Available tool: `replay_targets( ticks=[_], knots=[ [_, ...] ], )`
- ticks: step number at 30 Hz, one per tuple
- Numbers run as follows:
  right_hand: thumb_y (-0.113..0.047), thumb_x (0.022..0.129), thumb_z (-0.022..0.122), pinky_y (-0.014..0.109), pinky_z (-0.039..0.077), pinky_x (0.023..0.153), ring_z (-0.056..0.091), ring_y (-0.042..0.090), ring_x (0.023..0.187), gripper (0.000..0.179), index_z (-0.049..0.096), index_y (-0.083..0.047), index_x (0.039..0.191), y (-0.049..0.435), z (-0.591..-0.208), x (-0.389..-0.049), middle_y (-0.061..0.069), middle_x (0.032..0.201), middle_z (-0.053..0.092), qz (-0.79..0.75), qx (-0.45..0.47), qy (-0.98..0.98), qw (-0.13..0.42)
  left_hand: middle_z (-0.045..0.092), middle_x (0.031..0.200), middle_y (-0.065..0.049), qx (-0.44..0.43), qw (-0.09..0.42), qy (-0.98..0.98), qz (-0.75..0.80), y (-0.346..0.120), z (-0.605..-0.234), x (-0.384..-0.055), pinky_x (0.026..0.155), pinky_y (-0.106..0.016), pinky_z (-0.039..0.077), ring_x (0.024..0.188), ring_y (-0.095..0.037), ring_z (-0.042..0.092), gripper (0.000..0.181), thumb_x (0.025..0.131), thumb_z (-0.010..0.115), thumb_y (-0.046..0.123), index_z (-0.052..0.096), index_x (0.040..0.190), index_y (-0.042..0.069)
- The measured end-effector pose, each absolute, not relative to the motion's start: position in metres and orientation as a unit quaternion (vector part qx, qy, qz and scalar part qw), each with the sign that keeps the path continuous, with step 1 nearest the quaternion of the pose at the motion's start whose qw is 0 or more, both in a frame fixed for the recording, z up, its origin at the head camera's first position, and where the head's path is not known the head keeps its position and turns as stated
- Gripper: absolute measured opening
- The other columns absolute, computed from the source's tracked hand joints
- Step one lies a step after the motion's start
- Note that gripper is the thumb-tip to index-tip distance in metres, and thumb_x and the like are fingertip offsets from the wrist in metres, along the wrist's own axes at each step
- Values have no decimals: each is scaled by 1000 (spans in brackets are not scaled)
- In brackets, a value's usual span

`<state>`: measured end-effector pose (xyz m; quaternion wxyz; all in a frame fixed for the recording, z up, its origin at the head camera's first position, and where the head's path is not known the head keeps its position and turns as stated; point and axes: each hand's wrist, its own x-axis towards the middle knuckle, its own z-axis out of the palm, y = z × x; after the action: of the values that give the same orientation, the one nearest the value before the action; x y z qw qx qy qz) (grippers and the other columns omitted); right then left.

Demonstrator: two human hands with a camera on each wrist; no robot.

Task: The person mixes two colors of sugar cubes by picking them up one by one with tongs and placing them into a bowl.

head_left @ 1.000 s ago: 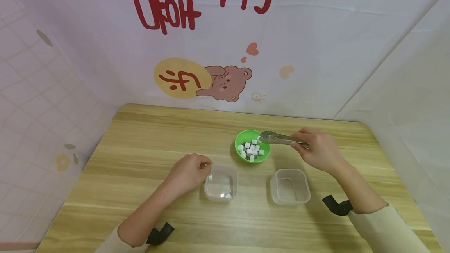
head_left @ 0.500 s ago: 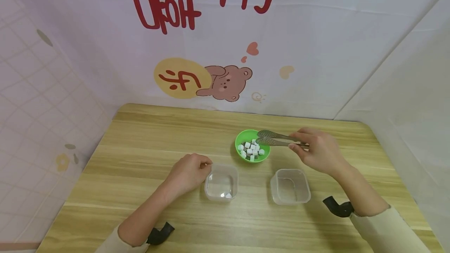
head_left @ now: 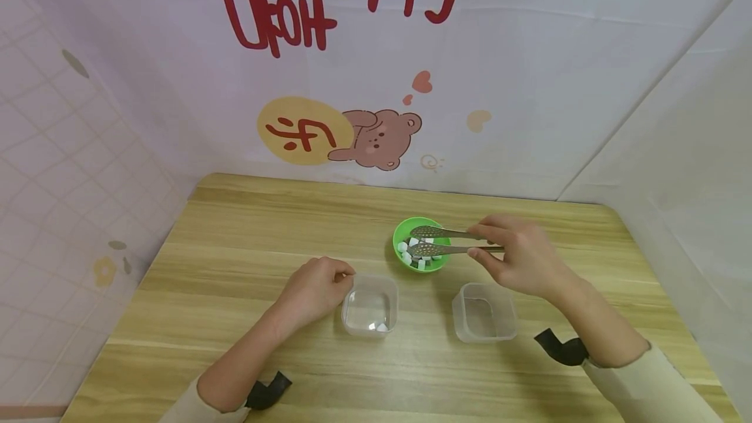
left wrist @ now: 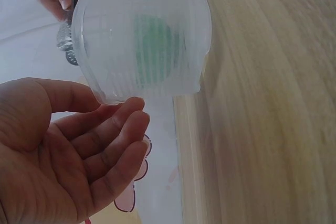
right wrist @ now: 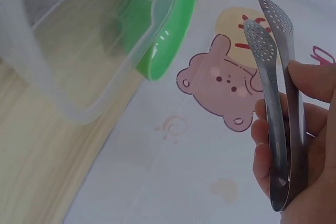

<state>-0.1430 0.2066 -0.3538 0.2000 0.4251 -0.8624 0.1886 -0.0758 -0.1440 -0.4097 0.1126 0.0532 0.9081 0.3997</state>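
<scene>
My right hand [head_left: 525,256] holds perforated metal tongs [right wrist: 274,108] between thumb and fingers. Their two blades stand apart over the green bowl [head_left: 398,239], nothing visible between them in the right wrist view. Several small white cubes [head_left: 402,247] lie in the bowl with some darker pieces, partly hidden under the blades. At the near left, my left hand [head_left: 317,289] pinches the rim of a clear plastic container [left wrist: 113,61], thumb and index finger at its corner, other fingers loosely bent. A pair of small white pieces [head_left: 382,327] shows at the bottom of that container.
A second clear plastic container [head_left: 486,318] stands to the right, in front of my right forearm. The wooden table [head_left: 264,220] ends at a white cloth backdrop [head_left: 517,70] with a printed bear. Black curved pieces [head_left: 562,348] sit at both wrists.
The tongs have moved left, farther over the bowl, with my right hand. Their blades have spread from nearly together to apart. My left hand and both containers stay where they were.
</scene>
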Motion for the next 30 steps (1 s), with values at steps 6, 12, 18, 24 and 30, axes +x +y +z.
replay_targets(
  ticks=[6, 12, 18, 24, 30],
  knots=[
    [-15, 79, 82, 32, 54, 57, 70, 11, 70, 25, 80, -8, 103, 196, -349, -138, 0, 97, 75, 182, 432, -862, 192, 75, 93, 1, 51, 116, 906, 404, -144, -409, -76, 65, -35, 49, 70, -15, 58, 20, 97, 64, 10, 81, 107, 10],
    [-20, 80, 82, 27, 50, 57, 61, 5, 69, 23, 80, -12, 102, 184, -346, -133, -5, 96, 73, 169, 455, -856, 177, 76, 97, -1, 52, 112, 909, 399, -144, -409, -77, 68, -35, 50, 74, -15, 59, 20, 98, 65, 11, 81, 108, 9],
    [-22, 79, 82, 21, 43, 54, 53, 2, 66, 21, 79, -14, 99, 167, -343, -128, -9, 90, 70, 154, 480, -851, 150, 76, 99, -2, 55, 114, 907, 401, -143, -410, -78, 65, -35, 49, 72, -15, 59, 21, 98, 65, 11, 81, 110, 7],
    [-27, 77, 83, 19, 36, 50, 47, 0, 63, 16, 77, -20, 90, 149, -343, -122, -14, 80, 61, 89, 497, -855, 118, 77, 104, -5, 54, 113, 909, 396, -143, -410, -78, 72, -36, 52, 77, -15, 61, 21, 98, 65, 12, 81, 111, 7],
    [-26, 77, 78, 22, 30, 46, 35, 3, 56, 12, 68, -21, 76, 128, -349, -119, -14, 69, 46, 27, 524, -850, 54, 77, 106, -8, 50, 119, 905, 404, -143, -410, -77, 61, -36, 48, 64, -15, 55, 22, 98, 65, 11, 80, 113, 4]
  ],
)
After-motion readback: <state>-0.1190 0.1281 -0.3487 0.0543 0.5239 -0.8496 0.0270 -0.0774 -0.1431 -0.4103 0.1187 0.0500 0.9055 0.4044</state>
